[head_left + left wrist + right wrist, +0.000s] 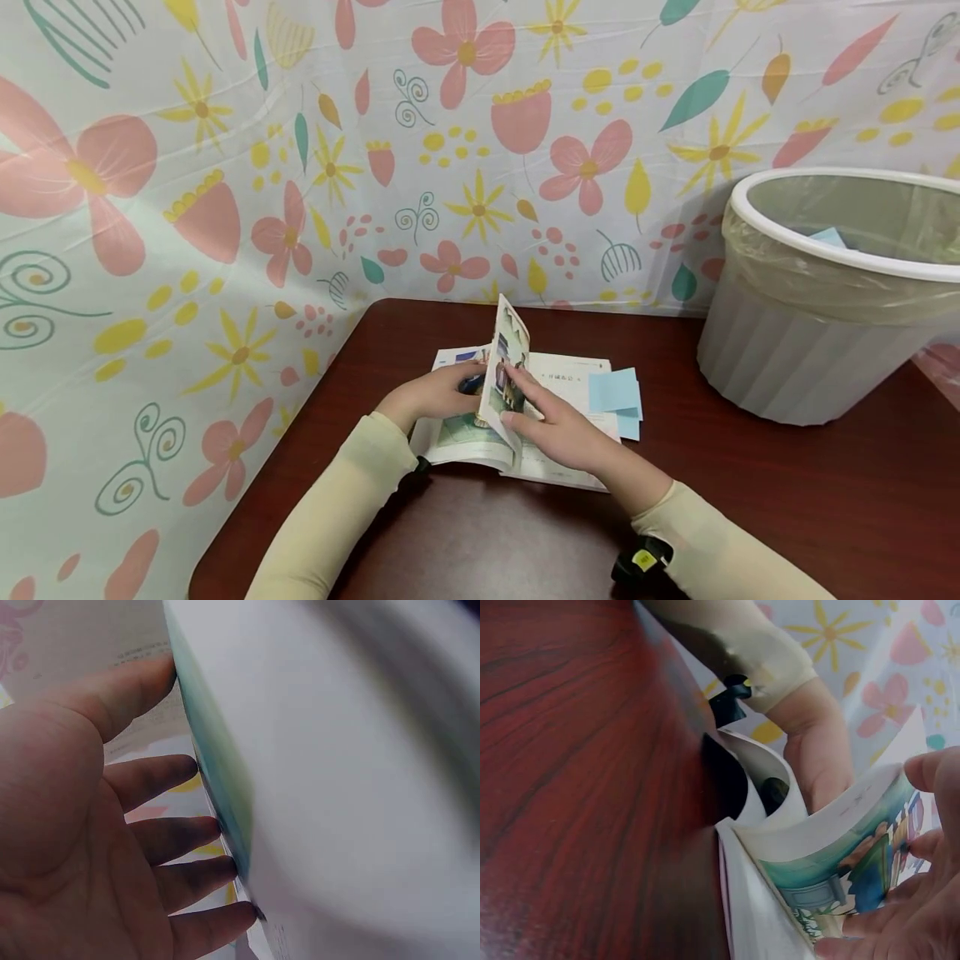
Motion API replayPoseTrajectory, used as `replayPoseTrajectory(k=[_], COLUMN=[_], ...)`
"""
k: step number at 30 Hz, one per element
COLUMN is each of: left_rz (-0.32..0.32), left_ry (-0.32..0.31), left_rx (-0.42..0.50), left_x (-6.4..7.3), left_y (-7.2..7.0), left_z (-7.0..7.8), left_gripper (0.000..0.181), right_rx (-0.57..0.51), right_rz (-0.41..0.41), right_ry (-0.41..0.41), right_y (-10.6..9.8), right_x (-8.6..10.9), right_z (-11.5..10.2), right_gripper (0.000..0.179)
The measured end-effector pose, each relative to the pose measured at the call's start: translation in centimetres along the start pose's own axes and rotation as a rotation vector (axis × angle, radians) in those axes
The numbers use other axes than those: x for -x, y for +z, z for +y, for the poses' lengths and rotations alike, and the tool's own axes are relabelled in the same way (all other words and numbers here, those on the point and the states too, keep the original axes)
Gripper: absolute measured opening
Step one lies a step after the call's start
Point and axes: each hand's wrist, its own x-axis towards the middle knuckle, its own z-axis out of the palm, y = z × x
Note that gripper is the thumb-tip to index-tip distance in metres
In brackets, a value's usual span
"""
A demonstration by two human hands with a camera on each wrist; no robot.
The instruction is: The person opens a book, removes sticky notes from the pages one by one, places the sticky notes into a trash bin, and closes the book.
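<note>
Nearest the camera are your cream sleeves, the left sleeve and the right sleeve reaching in from the bottom edge, with a black device bearing a yellow label by the right cuff and another dark device just under the left cuff. Past them, the book lies spread on the dark red counter, near its far edge, with its raised pages standing steeply up from the spine. Your hands are on opposite sides of those pages, which stand between them. Your left hand is on the left side; the left wrist view shows its fingers spread and fairly straight, their tips against the paper. A dark shape shows between that hand and the pages, but you cannot tell what it is. Your right hand has its fingers extended, touching the face with the coloured picture, and neither hand is clamped on anything. On the left half of the book, a page bows up near your left wrist; the right half lies flat, printed with text. Overlapping blue notes lie at its right edge, partly jutting past it. Farther right stands a grey bin with a white rim, a clear liner folded over its top and blue paper inside. A flowered cloth hangs behind and to the left.
</note>
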Motion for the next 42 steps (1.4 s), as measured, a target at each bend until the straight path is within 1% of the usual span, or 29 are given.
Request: replayPoseTrajectory(k=[3, 7, 10, 13, 16, 20, 24, 28, 31, 36, 42], left_rz=[0.019, 0.034, 0.048, 0.056, 0.058, 0.052, 0.059, 0.080, 0.098, 0.125, 0.142], left_ry=[-0.011, -0.049, -0.074, -0.075, -0.060, -0.044, -0.075, -0.158, -0.198, -0.223, -0.250], left_rx=[0.037, 0.068, 0.074, 0.084, 0.100, 0.108, 0.077, 0.030, 0.007, -0.044, -0.085], left_x=[0.1, -0.1, -0.2, -0.2, 0.0, 0.3, 0.5, 0.9, 1.1, 1.3, 1.4], left_y=[-0.1, -0.2, -0.2, -0.3, -0.5, -0.8, -1.2, -1.5, -1.7, -1.9, -1.9], left_z=[-0.3, -0.9, -1.4, -1.8, -2.3, -3.2, -4.0, -4.5, -4.7, -4.8, -4.7], left_gripper=[0.064, 0.062, 0.062, 0.061, 0.060, 0.052, 0.049, 0.053, 0.055, 0.053, 0.051], right_rx=[0.065, 0.122, 0.134, 0.158, 0.198, 0.244, 0.277, 0.309, 0.329, 0.389, 0.472], right_rz=[-0.017, -0.046, -0.068, -0.082, -0.097, -0.119, -0.142, -0.159, -0.167, -0.165, -0.184], right_ry=[-0.015, 0.016, 0.042, 0.037, 0.023, 0.009, 0.007, -0.006, -0.029, -0.063, -0.029], right_y=[0.3, 0.5, 0.6, 0.9, 1.3, 1.7, 1.9, 2.0, 2.0, 1.9, 2.0], right_x=[0.1, 0.5, 0.8, 0.9, 1.0, 0.9, 0.9, 0.8, 0.8, 0.8, 0.7], right_z=[0.2, 0.3, 0.5, 0.8, 1.0, 1.1, 1.1, 1.1, 1.1, 1.1, 1.2], right_gripper=[0.075, 0.081, 0.082, 0.083, 0.085, 0.086, 0.083, 0.080, 0.079, 0.076, 0.073])
